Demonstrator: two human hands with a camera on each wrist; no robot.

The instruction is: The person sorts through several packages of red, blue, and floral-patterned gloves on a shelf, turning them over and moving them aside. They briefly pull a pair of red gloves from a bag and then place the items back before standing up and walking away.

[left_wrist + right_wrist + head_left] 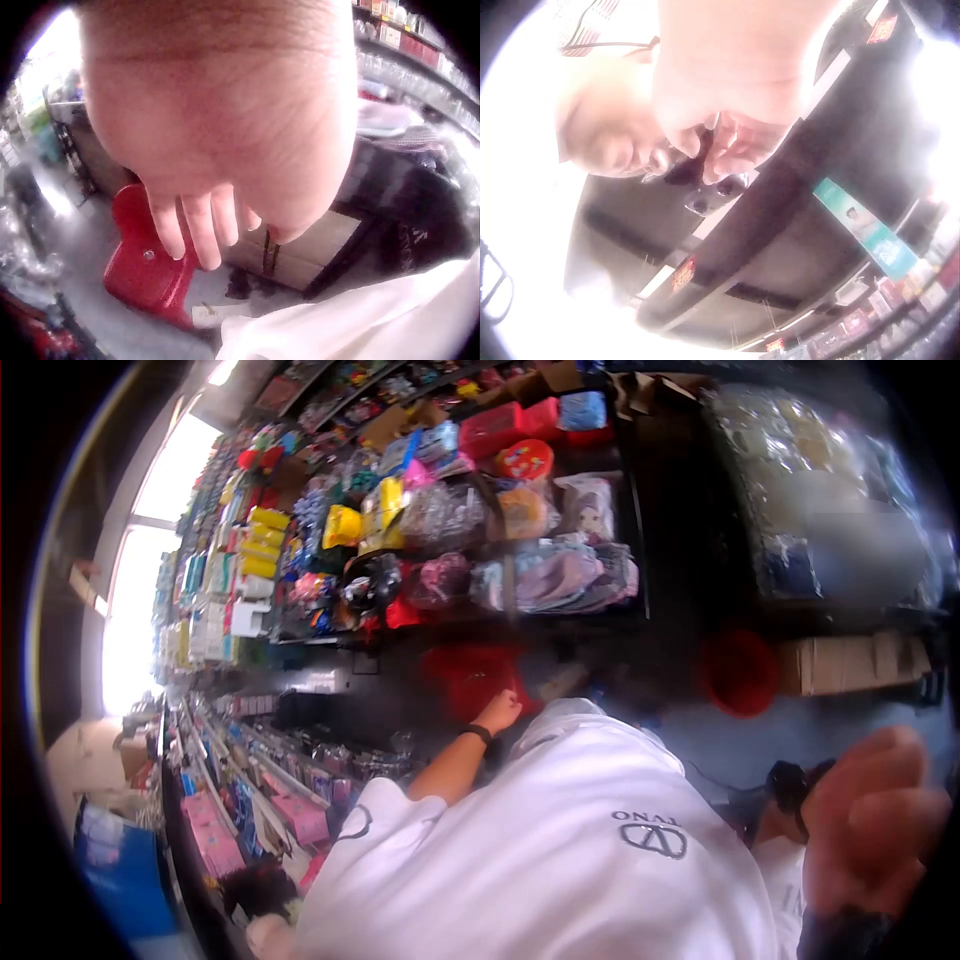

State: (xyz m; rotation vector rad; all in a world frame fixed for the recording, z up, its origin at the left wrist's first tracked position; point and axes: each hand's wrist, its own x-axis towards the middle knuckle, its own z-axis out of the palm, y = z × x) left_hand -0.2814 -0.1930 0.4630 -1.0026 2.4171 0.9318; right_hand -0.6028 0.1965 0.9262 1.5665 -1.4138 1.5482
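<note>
My left hand [497, 712] hangs low at the left of the white shirt, a dark band on its wrist. In the left wrist view, the fingers of this hand [202, 217] point down, loose and slightly bent, holding nothing. A red plastic seat [146, 274] stands on the floor beyond them; whether they touch it is unclear. Raised close to the head camera, my right hand [880, 820] is blurred. In the right wrist view, this hand [727, 112] has bent fingers beside a dark device with round lenses [716, 196]; its grip on the device cannot be made out.
Packed goods cover a dark display table [645, 550] ahead. Shelves of small items [255, 780] run along the left. A red bin [740, 673] and a cardboard box [860, 665] stand on the right. Wrapped bundles [780, 450] lie farther back.
</note>
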